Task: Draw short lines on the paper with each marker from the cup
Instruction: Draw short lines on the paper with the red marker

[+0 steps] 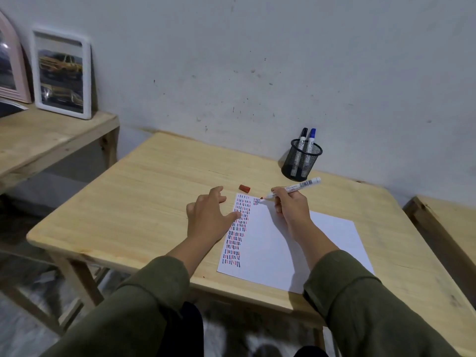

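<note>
A white sheet of paper lies on the wooden table, with a column of short red, blue and black lines down its left edge and a small patch of lines started at the top. My right hand grips an uncapped red marker, its tip touching the paper by that patch. My left hand rests flat with spread fingers on the paper's left edge. The marker's red cap lies on the table just beyond the paper. A black mesh cup at the back holds a black marker and a blue marker.
A wall runs right behind the table. To the left stands a second wooden table with a white picture frame and a pink frame leaning on the wall. Another wooden piece sits at the right edge.
</note>
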### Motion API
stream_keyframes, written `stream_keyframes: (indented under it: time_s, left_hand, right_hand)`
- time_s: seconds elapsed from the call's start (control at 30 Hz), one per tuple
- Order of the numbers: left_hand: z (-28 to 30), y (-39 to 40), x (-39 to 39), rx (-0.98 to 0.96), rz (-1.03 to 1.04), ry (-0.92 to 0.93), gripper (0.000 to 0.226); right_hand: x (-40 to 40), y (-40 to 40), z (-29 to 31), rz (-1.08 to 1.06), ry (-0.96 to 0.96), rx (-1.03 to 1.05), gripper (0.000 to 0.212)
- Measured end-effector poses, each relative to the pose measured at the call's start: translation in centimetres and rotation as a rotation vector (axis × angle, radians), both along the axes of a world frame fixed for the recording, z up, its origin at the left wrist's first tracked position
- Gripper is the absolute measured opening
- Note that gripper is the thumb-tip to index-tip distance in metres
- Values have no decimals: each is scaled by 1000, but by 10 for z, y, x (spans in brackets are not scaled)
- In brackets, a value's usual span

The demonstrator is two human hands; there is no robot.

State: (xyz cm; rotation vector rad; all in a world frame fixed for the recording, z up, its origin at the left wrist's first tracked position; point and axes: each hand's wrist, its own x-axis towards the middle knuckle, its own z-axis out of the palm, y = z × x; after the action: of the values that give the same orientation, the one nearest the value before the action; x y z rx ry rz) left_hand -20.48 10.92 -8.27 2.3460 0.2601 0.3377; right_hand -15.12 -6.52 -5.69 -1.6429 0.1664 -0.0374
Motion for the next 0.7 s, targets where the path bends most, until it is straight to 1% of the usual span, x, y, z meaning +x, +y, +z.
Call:
stream_keyframes:
  time_s: [0.07,0.17,0.3,0.43,0.7]
  left_hand:
    - [0,0,1,0,2,-4,81]
    - [-1,0,1,-1,6,-13,81]
    - [-1,0,1,-12,4,-8,81]
    - [0,0,1,-9,6,-6,80]
    - [0,0,0,-3,3,-4,79]
  right_hand:
    - [4,1,-8,-12,-9,-79,14]
    - [8,2,-14,-22,-22,-132,15]
    - [9,1,-17,-22,-39,-194,24]
    - [8,1,-18,-11,-57,-200,23]
    - [7,1,-17,-9,-73,-280,27]
